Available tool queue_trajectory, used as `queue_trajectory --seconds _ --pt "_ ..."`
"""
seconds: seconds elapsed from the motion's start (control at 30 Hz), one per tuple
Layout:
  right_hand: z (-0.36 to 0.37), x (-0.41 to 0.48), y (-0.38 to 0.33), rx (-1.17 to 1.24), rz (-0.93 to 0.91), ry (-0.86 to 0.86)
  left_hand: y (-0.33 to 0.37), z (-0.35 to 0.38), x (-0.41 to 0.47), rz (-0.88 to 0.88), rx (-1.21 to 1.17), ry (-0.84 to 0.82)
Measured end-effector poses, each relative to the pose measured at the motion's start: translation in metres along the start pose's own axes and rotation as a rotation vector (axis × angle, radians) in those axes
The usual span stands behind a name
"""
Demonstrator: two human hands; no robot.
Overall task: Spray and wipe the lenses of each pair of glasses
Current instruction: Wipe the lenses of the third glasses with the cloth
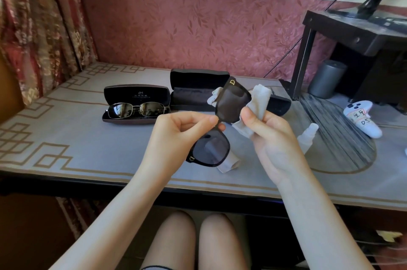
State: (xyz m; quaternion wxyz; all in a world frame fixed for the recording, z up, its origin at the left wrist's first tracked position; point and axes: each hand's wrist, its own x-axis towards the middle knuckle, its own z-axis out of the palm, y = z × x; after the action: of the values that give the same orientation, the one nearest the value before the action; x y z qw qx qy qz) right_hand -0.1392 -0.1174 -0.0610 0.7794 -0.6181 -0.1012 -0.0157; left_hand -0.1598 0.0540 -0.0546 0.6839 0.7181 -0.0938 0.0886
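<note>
Black sunglasses point(231, 104) with dark lenses and a gold D on the temple are held upright above the table. My left hand point(182, 131) pinches them at the bridge. My right hand point(266, 135) grips a pale grey cloth point(259, 97) wrapped round the upper lens, thumb on the front. A second pair, metal-framed sunglasses point(137, 110), lies in an open black case point(135, 95) at the left. A small clear spray bottle point(307, 135) lies on the table behind my right hand, partly hidden.
An empty open black case point(196, 86) sits behind the held glasses. A white game controller point(361, 117) lies at the right, near a dark desk leg point(301, 60) and a grey cylinder point(326, 78). The table's front edge point(154, 183) runs below my wrists.
</note>
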Motion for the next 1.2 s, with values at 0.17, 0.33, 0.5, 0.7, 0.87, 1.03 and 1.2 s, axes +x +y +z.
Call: queue_trajectory --seconds 0.17,0.33,0.5,0.7,0.87,1.03,1.2 --pt "0.002 0.003 -0.001 -0.059 0.028 0.026 -0.001 -0.002 0.0 0.01 0.012 -0.01" --pt "0.014 0.004 -0.009 -0.103 0.051 0.035 -0.001 -0.003 0.0 0.024 0.065 -0.048" --pt "0.024 0.014 -0.014 -0.223 0.022 0.127 -0.001 -0.006 0.001 0.033 0.116 -0.048" --pt "0.034 0.023 -0.014 -0.246 -0.017 0.28 -0.002 -0.007 0.0 0.032 0.113 -0.006" --pt "0.032 0.021 -0.009 -0.165 -0.058 0.287 -0.002 -0.004 -0.003 0.013 0.08 0.056" --pt "0.027 0.013 -0.002 -0.127 -0.085 0.287 -0.002 -0.001 -0.006 -0.04 0.002 0.074" --pt "0.023 0.007 0.007 -0.066 -0.074 0.174 0.0 -0.002 -0.006 -0.004 -0.014 0.112"
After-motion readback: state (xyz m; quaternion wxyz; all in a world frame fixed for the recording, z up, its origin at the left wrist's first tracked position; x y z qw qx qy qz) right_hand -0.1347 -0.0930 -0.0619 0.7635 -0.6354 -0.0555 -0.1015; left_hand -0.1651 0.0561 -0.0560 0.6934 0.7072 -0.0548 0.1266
